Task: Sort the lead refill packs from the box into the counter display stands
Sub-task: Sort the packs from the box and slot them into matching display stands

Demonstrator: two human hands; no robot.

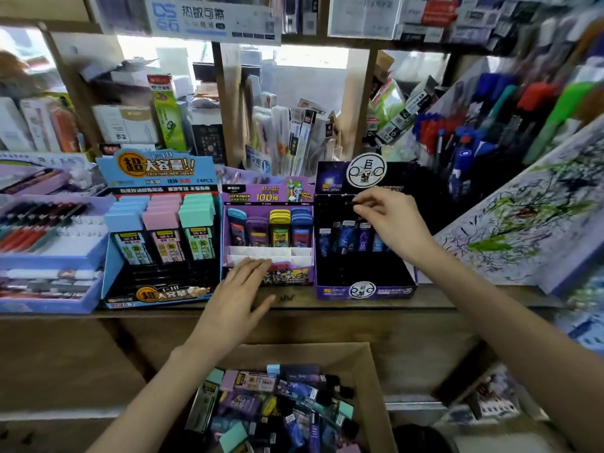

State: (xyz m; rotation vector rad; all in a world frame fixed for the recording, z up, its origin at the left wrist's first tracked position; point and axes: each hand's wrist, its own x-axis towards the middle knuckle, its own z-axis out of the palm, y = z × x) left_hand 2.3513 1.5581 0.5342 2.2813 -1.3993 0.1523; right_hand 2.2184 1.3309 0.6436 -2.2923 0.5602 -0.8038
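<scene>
Right hand (389,220) up over the back rows of the black display stand (366,291), pinching what looks like a dark refill pack (351,203). Blurry, and hard to pick out against the black card. Left hand (242,289) loose and flat, fingers resting on the front lip of the purple Ultraman stand (268,192), holding nothing. Rest of the packs heaped in the cardboard box (371,371) below the counter.

Likely snags, just guessing: missing the slot, black on black, and losing the pack behind the blue packs (346,238) already standing there. Or clipping those with the wrist. Or leaning on the purple stand and shoving it back. Easy to misfile too, with the blue stand (108,279) of pastel-capped packs right alongside.

Wooden counter ledge (457,299), stands side by side. Cramped stationery shop, shelves crammed with pens and packets, scribbled tester sheet (523,223) off to the right.
</scene>
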